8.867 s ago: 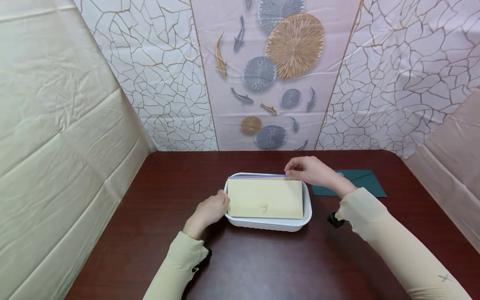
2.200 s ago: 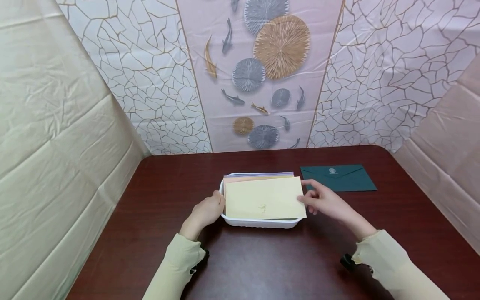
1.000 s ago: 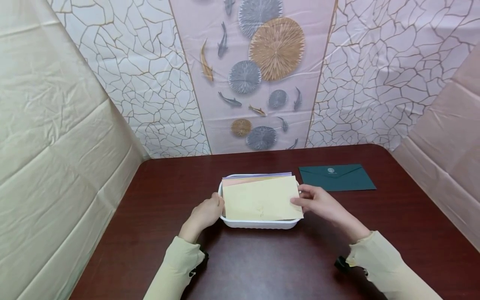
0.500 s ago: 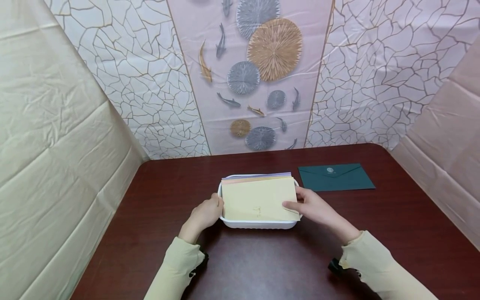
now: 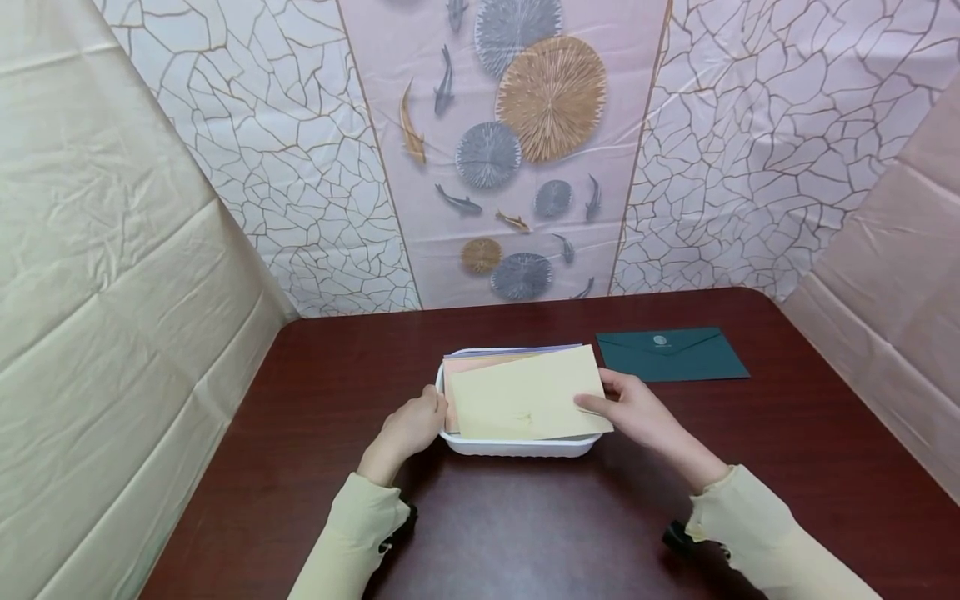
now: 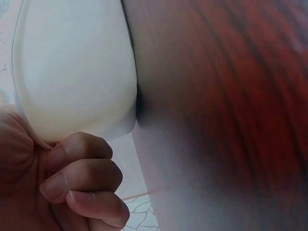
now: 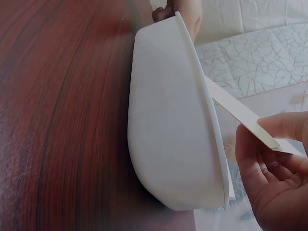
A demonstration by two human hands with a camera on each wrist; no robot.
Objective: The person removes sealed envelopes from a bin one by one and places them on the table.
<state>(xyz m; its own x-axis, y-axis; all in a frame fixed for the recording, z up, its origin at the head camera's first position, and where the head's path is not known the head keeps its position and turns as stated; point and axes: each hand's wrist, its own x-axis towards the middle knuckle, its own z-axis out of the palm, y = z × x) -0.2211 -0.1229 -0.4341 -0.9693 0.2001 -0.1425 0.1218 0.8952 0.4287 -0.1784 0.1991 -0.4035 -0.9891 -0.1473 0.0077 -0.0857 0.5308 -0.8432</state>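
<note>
My left hand (image 5: 415, 423) grips the left end of a white plastic basin (image 5: 517, 448), its fingers curled at the rim in the left wrist view. Between thumb and fingers, my right hand (image 5: 639, 410) pinches the right end of a pale yellow envelope (image 5: 525, 393) with a small gold mark. That envelope lies slanted over the basin, its right end raised above the rim, as the right wrist view shows. Under and behind it, a peach envelope (image 5: 468, 364) and a purple edge (image 5: 517, 350) show in the basin. The yellow envelope hides most of these.
A dark teal envelope (image 5: 675, 360) lies flap up on the brown table (image 5: 525, 525), right of the basin and farther back. Patterned cloth (image 5: 352, 167) hangs behind the table, and pale cloth walls flank it.
My right hand moved from the basin's far edge to the yellow envelope's right end. In the last half second that end rose and shifted right, uncovering more peach. My left hand stayed on the basin.
</note>
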